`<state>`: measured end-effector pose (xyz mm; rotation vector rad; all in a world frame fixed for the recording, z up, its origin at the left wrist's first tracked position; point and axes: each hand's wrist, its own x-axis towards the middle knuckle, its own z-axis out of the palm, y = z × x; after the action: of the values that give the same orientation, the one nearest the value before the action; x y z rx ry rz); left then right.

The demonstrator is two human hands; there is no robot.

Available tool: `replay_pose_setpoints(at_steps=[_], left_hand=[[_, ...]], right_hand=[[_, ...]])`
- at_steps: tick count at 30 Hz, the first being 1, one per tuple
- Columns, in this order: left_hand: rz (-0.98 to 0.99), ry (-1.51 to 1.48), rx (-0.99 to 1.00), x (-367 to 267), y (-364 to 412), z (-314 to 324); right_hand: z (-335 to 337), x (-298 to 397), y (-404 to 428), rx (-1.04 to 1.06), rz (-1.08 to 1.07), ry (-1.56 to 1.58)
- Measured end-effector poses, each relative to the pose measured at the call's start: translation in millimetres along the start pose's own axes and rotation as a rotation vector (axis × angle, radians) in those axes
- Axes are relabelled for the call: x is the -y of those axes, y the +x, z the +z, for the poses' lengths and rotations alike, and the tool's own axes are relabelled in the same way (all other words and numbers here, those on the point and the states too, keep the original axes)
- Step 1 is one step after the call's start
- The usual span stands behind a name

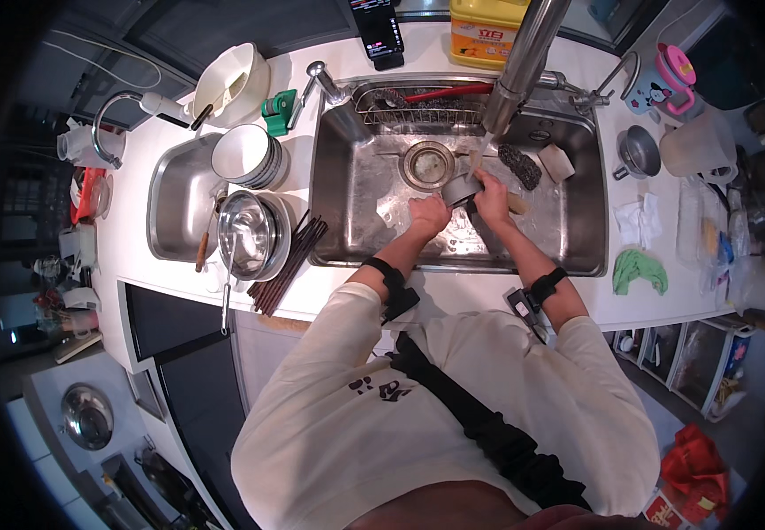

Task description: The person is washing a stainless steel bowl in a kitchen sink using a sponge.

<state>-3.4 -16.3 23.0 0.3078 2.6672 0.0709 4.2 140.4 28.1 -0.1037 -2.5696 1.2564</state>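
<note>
Low in the large steel sink (369, 232), my left hand (430, 213) and my right hand (491, 200) hold a small grey metal item (462, 190) between them. My fingers hide part of it, and its exact kind cannot be told. A thin stream of water (486, 144) falls onto it from the thick steel faucet (515, 79). Beside my right hand lies a tan piece (519, 204), perhaps a sponge. Farther back are a dark steel-wool scourer (519, 165) and a pale block (556, 163). The drain strainer (429, 165) sits left of the water.
A wire rack (422, 116) with a red-handled tool spans the sink's back. To the left stand stacked bowls (244, 154), steel bowls (247, 232) and dark chopsticks (289, 265). At right are a small grey pan (641, 151) and a green cloth (639, 270).
</note>
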Motion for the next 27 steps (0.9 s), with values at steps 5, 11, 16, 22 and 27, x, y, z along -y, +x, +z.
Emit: replay_pose_setpoints(at_steps=[5, 11, 16, 22, 27], left_hand=[[-0.012, 0.000, 0.027, 0, -3, -5], [-0.030, 0.011, -0.012, 0, -3, -4], [0.041, 0.012, -0.098, -2, 0, -1], [0.084, 0.059, -0.125, 1, 1, 1], [0.143, 0.062, -0.227, 1, 2, -1]], right_hand=[[-4, 11, -6, 0.015, -0.139, -0.029], [-1, 13, -8, 0.050, -0.319, -0.087], [13, 23, -15, 0.196, -0.410, 0.010], [9, 27, -16, 0.272, -0.394, -0.076], [11, 18, -16, 0.282, -0.377, -0.110]])
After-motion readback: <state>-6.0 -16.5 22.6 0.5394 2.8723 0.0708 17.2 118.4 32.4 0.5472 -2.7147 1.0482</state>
